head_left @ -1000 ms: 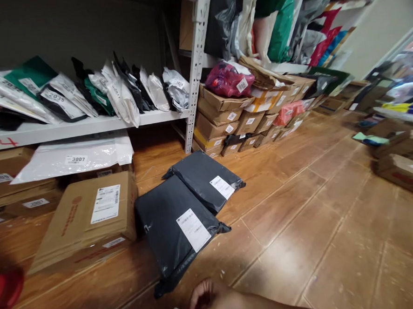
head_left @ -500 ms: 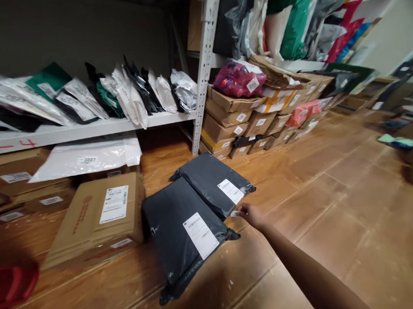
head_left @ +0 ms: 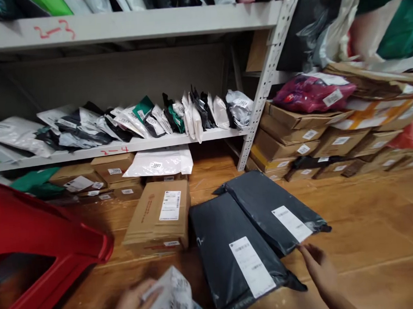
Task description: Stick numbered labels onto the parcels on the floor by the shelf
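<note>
Two dark grey mailer bags lie on the wooden floor, the nearer bag (head_left: pixel 233 246) overlapped by the farther bag (head_left: pixel 271 211), each with a white label. My right hand (head_left: pixel 316 266) reaches to the near edge of the farther bag, fingers spread, holding nothing I can see. My left hand (head_left: pixel 132 306) at the bottom edge grips a crumpled white sheet of labels (head_left: pixel 173 298). A brown cardboard box (head_left: pixel 159 215) with a shipping label sits just left of the bags.
A red plastic stool or bin (head_left: pixel 40 248) fills the lower left. A grey metal shelf (head_left: pixel 122 145) holds several mailer bags, with boxes beneath it. Stacked cardboard boxes (head_left: pixel 296 135) stand at right behind the shelf post (head_left: pixel 263 88). Bare floor (head_left: pixel 371 219) lies right.
The view has tilted up and swung left, bringing the upper shelf and red object into sight. My left hand with the label sheet has come into view; my right hand stays by the farther bag.
</note>
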{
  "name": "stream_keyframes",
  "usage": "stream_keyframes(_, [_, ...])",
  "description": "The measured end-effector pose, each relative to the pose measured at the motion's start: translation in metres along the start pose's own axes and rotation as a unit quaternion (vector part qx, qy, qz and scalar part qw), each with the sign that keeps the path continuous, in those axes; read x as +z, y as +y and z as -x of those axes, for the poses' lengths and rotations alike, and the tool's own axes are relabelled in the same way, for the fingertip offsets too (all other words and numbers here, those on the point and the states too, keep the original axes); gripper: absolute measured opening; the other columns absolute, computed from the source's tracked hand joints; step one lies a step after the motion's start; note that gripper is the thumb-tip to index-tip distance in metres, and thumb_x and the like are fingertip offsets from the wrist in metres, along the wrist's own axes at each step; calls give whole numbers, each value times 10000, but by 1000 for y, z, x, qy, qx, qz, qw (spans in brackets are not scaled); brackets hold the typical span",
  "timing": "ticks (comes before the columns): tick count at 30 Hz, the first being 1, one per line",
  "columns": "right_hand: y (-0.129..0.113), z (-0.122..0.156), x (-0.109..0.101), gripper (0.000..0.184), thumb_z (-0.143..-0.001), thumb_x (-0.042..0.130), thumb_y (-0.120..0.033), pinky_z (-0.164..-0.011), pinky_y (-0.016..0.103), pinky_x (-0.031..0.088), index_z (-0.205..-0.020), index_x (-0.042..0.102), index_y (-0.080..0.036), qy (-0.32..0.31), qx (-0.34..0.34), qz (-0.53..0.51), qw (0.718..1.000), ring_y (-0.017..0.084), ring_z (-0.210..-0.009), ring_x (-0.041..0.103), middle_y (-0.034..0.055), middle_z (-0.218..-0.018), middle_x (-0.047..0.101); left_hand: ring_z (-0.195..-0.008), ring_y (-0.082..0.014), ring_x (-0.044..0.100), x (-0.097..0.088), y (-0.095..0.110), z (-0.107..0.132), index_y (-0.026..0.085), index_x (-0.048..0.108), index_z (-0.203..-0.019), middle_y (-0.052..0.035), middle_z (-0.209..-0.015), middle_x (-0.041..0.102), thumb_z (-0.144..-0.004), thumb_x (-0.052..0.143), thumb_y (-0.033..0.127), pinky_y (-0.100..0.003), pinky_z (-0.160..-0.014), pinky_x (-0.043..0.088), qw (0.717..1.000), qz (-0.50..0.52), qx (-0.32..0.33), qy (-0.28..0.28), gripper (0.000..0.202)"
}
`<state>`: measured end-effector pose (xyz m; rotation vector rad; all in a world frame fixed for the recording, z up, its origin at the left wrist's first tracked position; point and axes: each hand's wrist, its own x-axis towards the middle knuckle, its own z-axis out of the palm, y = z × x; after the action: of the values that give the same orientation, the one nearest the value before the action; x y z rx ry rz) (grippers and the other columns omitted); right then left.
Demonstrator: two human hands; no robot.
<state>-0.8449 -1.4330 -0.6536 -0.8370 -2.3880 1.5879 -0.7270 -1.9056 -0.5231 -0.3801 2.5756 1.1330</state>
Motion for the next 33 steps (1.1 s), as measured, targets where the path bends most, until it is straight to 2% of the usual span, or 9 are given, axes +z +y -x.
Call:
stream_keyframes(2, [-26,24,8,603,-662,481,-629,-829,478,492,-1011,502,-137,7,-94,27,995,339,-993,585,214,-1073,588,-910,-226,616,-37,-6,-24,228,667,-830,-41,-910,670,-741,488,605,-290,-835,466,986,-66,59,144,427])
stream_keyframes(5, [-71,58,37,484,-751,482,-521,-983,472,399,-1092,536,-182,-163,-321,133,923,301,-1153,495,169,-1215,541,-1057,-247,565,-78,-11,-55,198,632,-866,-93,-1149,593,-745,493,539,-308,-900,433,945,-144,76,284,387])
stream_keyframes(8, [-116,74,88,607,-768,500,-484,-1096,474,249,-1275,469,-151,-327,-418,280,800,302,-1329,301,159,-1433,364,-930,-222,635,-89,-10,-76,165,419,-1276,-98,-1062,660,-771,525,388,-283,-769,476,960,-180,-32,211,562])
stream_keyframes(11, [-158,63,147,888,-703,556,-573,-1128,497,126,-1386,305,-65,-389,-423,388,721,328,-1388,144,186,-1502,196,-787,-207,672,-86,-9,-84,124,159,-1425,-87,-905,718,-828,456,251,-268,-698,470,961,-232,-72,129,678])
stream_keyframes(13, [-180,49,181,1032,-640,595,-629,-1135,475,98,-1401,242,-28,-398,-402,435,700,322,-1392,128,202,-1500,184,-890,-229,667,-87,-11,-85,146,157,-1434,-118,-1015,705,-839,430,193,-297,-753,468,951,-282,-49,120,657])
stream_keyframes(17, [-194,38,219,1090,-595,551,-728,-1124,476,129,-1372,303,-5,-360,-341,474,728,348,-1358,226,236,-1448,308,-1114,-245,582,-97,-22,-87,279,152,-1434,-96,-1314,550,-811,483,145,-339,-872,463,945,-319,20,72,718])
stream_keyframes(21, [-177,58,212,1045,-638,469,-745,-1112,516,132,-1340,355,21,-317,-327,506,732,385,-1337,252,265,-1418,342,-1216,-193,501,-98,-22,-90,377,217,-1400,-4,-1413,445,-792,506,104,-290,-973,421,957,-269,96,41,726])
stream_keyframes(28, [-157,82,140,953,-505,718,-453,-1105,514,196,-1335,420,-91,-365,-292,612,638,381,-1322,302,235,-1409,377,-1100,-223,593,-72,15,-102,424,315,-1350,-19,-1370,500,-739,486,20,-301,-894,475,962,-245,117,-11,753])
stream_keyframes(33, [-169,35,75,721,-612,647,-338,-1079,542,221,-1274,509,-88,-281,-275,626,673,403,-1289,353,266,-1371,407,-996,-260,644,-58,35,-126,447,321,-1342,-28,-1365,504,-762,390,14,-355,-824,503,945,-275,175,-36,727])
